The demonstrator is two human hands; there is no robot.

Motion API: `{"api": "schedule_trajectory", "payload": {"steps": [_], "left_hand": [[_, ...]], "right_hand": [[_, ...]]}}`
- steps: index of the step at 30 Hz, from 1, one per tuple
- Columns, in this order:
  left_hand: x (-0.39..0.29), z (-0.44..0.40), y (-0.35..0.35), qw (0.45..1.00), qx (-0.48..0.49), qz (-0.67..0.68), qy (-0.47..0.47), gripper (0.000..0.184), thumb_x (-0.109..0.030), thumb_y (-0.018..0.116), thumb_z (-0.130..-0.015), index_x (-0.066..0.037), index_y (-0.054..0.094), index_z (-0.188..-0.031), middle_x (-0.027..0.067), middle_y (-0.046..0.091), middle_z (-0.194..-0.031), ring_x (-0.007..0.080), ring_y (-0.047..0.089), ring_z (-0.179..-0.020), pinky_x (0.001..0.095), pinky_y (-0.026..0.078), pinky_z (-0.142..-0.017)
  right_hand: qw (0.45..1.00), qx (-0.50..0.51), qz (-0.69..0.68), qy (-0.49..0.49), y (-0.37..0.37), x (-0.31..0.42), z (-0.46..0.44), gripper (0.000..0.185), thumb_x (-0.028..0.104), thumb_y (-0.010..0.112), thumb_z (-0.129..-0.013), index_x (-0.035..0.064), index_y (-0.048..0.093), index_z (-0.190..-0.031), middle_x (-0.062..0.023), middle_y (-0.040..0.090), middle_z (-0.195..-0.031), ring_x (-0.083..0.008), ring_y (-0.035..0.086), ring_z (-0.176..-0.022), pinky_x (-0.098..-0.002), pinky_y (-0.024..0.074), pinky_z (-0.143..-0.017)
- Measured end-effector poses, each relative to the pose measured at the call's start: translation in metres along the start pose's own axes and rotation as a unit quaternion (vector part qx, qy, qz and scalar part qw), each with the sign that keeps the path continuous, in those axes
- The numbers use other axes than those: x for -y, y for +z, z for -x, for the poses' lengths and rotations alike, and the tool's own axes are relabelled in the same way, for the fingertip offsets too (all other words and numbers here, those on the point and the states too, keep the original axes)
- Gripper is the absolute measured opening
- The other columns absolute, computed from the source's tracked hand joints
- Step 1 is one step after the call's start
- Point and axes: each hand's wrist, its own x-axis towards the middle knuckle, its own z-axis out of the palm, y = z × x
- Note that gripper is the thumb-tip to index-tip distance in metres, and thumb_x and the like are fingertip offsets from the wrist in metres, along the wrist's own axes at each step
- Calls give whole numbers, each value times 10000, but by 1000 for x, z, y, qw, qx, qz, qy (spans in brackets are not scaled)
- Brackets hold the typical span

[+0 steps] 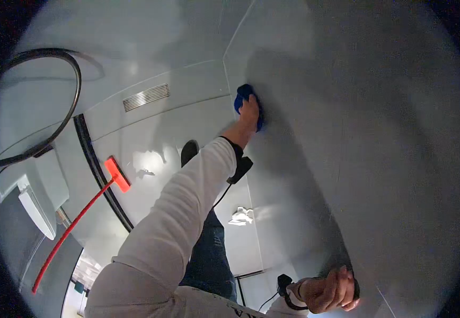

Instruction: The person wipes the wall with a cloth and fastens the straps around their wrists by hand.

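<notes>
Just past twelve o'clock, our left hand [249,112] has its grip closed on a blue cloth [245,89], which lies against the broad grey panel [383,132]. The contact looks like wiping in hand, not a finished pass. How far along it is, we judge only loosely: no edge divides a done part of the panel from one left to do. Faint streaks and thin light marks show on the grey surface, but we cannot tell whether they are dirt, scratches or reflections, so how much remains stays open.

At five o'clock, our right hand [329,290] is beside the lower part of the same panel, its fingers curled. Something dark shows at the fingertips; whether that grip holds it, we cannot tell.

At nine o'clock, a red long-handled scrub brush [117,174] has its handle across a black strip [88,144], with neither of our hands on it. At ten o'clock are a slotted metal grate [146,97] and a looped black hose [77,79], both well apart from the cloth. Whether those areas are done or left, we cannot tell either.
</notes>
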Motion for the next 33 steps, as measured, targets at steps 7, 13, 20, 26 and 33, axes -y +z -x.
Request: {"api": "schedule_trajectory", "payload": {"steps": [7, 13, 20, 26, 33], "left_hand": [[10, -21, 17, 971, -177, -149, 56, 467, -448, 385, -907, -107, 399, -1226, 171, 423, -1167, 349, 425, -1030, 458, 380, -841], [-49, 24, 89, 858, -178, -369, 310, 508, -333, 369, -920, 26, 382, -1279, 307, 260, -1348, 446, 275, -1230, 419, 209, -1053], [-109, 75, 157, 710, -50, -346, 611, 326, -205, 438, -912, 72, 479, -1080, 330, 293, -1306, 479, 303, -1178, 450, 234, -1021], [-171, 62, 183, 575, 16, -373, 728, 274, -170, 443, -915, -1, 468, -1129, 219, 445, -1120, 385, 408, -1024, 432, 312, -937], [-143, 3, 135, 679, -28, -348, 646, 326, -210, 446, -915, 37, 463, -1127, 320, 307, -1290, 459, 352, -1131, 436, 280, -984]], "right_hand": [[934, -89, -148, -311, 12, -32, -3, 260, 172, 484, -875, 62, 649, -707, -84, 677, -762, -198, 619, -733, -399, 273, -947], [928, -83, -168, -321, 14, -25, -6, 265, 176, 483, -875, 57, 646, -704, -88, 677, -763, -200, 620, -737, -380, 267, -961], [932, -68, -150, -324, 12, -27, -5, 261, 154, 469, -884, 57, 648, -721, -88, 674, -760, -192, 618, -740, -368, 273, -962], [930, -91, -149, -324, 15, -33, -3, 252, 154, 475, -878, 57, 649, -724, -88, 677, -777, -190, 615, -740, -357, 279, -959], [899, -154, -178, -370, 22, -26, -20, 383, 360, 448, -880, 106, 643, -671, -4, 657, -697, -148, 558, -619, -310, 330, -716]]}}
